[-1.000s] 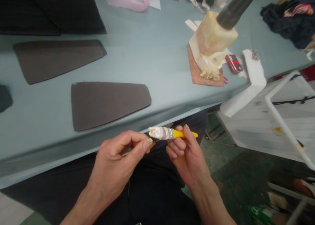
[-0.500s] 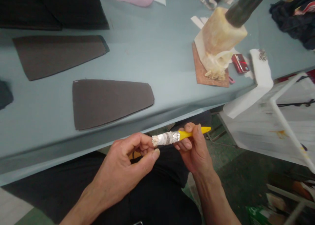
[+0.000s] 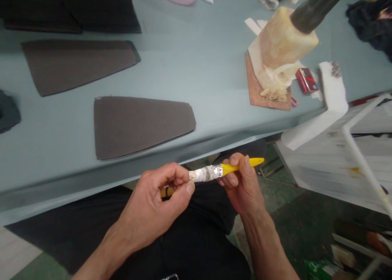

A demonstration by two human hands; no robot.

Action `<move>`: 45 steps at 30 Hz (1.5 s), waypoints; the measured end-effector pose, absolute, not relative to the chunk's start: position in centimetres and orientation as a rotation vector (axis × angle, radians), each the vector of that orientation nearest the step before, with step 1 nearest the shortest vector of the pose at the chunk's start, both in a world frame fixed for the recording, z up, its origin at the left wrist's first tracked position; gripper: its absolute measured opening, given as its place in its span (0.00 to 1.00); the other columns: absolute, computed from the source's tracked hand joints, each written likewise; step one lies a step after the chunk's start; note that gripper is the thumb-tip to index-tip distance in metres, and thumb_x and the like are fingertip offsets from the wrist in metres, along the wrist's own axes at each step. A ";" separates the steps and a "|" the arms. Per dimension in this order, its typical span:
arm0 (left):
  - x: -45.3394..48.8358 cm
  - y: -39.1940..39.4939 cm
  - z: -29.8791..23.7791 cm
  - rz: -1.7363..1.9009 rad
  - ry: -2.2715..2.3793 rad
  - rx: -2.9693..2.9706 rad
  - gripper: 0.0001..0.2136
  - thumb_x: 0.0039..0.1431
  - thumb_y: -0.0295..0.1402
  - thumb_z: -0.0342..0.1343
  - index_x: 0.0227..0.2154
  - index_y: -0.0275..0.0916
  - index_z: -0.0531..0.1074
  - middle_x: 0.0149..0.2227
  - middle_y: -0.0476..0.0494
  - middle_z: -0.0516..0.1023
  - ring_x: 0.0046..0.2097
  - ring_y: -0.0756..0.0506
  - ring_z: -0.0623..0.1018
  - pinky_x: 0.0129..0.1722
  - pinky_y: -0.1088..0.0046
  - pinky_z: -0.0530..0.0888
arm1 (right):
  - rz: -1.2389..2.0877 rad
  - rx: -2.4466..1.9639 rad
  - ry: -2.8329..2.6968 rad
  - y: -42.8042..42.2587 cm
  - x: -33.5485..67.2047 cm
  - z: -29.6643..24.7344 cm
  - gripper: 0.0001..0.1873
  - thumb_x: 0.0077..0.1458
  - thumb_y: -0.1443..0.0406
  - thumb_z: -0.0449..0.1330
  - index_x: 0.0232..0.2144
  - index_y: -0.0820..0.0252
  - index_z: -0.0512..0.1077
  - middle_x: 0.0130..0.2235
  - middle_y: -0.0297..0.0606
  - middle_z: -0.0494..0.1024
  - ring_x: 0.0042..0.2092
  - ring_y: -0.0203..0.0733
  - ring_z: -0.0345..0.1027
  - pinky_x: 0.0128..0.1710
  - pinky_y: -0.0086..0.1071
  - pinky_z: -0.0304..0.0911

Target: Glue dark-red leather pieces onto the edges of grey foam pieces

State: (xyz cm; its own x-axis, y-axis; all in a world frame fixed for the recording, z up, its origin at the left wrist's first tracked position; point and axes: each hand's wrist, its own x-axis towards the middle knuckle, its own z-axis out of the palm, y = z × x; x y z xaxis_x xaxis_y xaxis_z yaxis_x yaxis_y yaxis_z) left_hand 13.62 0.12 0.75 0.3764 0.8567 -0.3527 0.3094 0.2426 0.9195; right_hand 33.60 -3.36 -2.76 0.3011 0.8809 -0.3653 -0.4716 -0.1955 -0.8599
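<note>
A small brush (image 3: 220,170) with a yellow handle and a bristle end caked in dried white glue is held level over my lap, just off the table edge. My right hand (image 3: 241,186) is closed round its yellow handle. My left hand (image 3: 156,202) pinches the caked bristle tip between thumb and forefinger, and a small orange-brown thing shows under its fingers. A dark grey cut panel (image 3: 137,125) lies on the blue-grey table (image 3: 190,63) right in front of me.
A second grey panel (image 3: 76,63) lies farther back left, with black sheets (image 3: 76,6) behind it. A glue-crusted block with a dark handle (image 3: 281,47) stands on a brown pad at the right, beside a red lighter (image 3: 305,80). A white metal frame (image 3: 361,145) is at the right.
The brush has shifted slightly right and its handle end has risen. My left thumb and forefinger have closed onto the caked tip. The view has drifted, so the table objects sit a little more right.
</note>
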 end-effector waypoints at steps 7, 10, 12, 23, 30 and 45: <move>14.0 0.2 0.9 0.510 1.192 1.313 0.11 0.57 0.38 0.55 0.22 0.40 0.71 0.21 0.53 0.67 0.25 0.52 0.65 0.25 0.77 0.61 | 1.306 -1.248 -0.468 -3.2 33.7 -2.9 0.28 0.52 0.40 0.74 0.27 0.54 0.71 0.15 0.21 0.58 0.20 0.31 0.53 0.23 0.25 0.61; 14.3 0.3 0.7 0.508 1.185 1.301 0.10 0.54 0.36 0.55 0.20 0.40 0.68 0.19 0.54 0.64 0.23 0.53 0.61 0.23 0.77 0.57 | 1.261 -1.266 -0.510 -3.3 33.5 -2.9 0.28 0.52 0.40 0.73 0.26 0.54 0.71 0.15 0.22 0.58 0.20 0.33 0.54 0.24 0.26 0.61; 14.3 0.3 0.3 0.513 1.192 1.308 0.09 0.52 0.35 0.54 0.19 0.41 0.66 0.18 0.55 0.62 0.23 0.53 0.59 0.23 0.77 0.56 | 1.212 -1.282 -0.558 -3.4 33.5 -2.4 0.27 0.53 0.40 0.73 0.26 0.54 0.73 0.15 0.23 0.60 0.20 0.33 0.55 0.24 0.27 0.61; 12.8 -1.9 -0.7 0.472 1.140 1.154 0.15 0.62 0.43 0.56 0.23 0.41 0.69 0.21 0.53 0.66 0.25 0.51 0.63 0.26 0.77 0.62 | 1.089 -1.264 -0.448 -3.7 36.0 1.3 0.28 0.50 0.43 0.77 0.25 0.53 0.70 0.15 0.20 0.52 0.19 0.31 0.45 0.24 0.25 0.61; 14.3 -0.9 0.9 0.451 0.995 1.092 0.17 0.63 0.46 0.54 0.23 0.41 0.68 0.23 0.51 0.67 0.27 0.50 0.64 0.28 0.74 0.62 | 1.331 -1.259 -0.296 -4.2 32.9 -1.9 0.31 0.48 0.41 0.77 0.28 0.54 0.66 0.16 0.17 0.51 0.19 0.29 0.45 0.21 0.24 0.60; 13.6 -0.8 -0.1 0.388 0.933 0.992 0.16 0.60 0.46 0.57 0.23 0.40 0.69 0.22 0.51 0.68 0.27 0.50 0.64 0.30 0.73 0.60 | 1.346 -1.240 -0.329 -3.9 33.0 -2.2 0.30 0.46 0.42 0.78 0.26 0.56 0.68 0.15 0.18 0.55 0.18 0.28 0.48 0.21 0.22 0.61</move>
State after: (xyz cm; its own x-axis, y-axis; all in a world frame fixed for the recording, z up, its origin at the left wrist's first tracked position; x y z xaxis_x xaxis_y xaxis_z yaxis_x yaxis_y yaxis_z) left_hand 13.64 -0.78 -0.12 0.5695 0.6608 -0.4889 0.1197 0.5218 0.8446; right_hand 33.00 -3.90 -2.24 0.2867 0.8455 -0.4505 -0.5426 -0.2442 -0.8037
